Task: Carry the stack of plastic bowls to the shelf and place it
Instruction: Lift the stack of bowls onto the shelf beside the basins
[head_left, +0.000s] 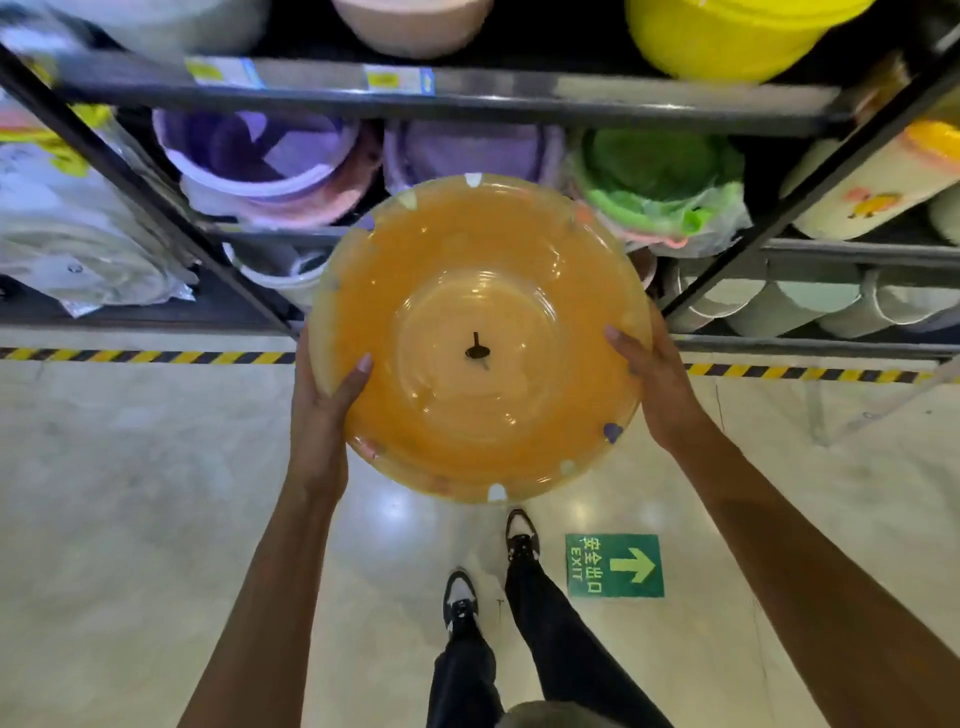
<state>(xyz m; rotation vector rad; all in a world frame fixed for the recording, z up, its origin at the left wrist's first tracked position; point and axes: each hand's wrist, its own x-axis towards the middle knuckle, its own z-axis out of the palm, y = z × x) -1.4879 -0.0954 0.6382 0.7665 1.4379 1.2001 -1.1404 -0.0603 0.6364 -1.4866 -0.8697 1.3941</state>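
The round, translucent orange plastic bowl stack (478, 338) I carry looks smooth and glossy, catching glints. The dark metal shelf frame (447, 96) ahead looks matt. Below me, the pale polished floor (130, 493) shines, mirroring ceiling lights.

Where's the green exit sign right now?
In the head view the green exit sign lies flat on the floor, lower right of centre, just right of the person's shoes.

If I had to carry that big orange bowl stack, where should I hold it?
Probably grip the orange bowl stack at its wide rim, one hand from each side. It is round, broad and handle-free, so opposite edges likely balance it, as the left hand and right hand show.
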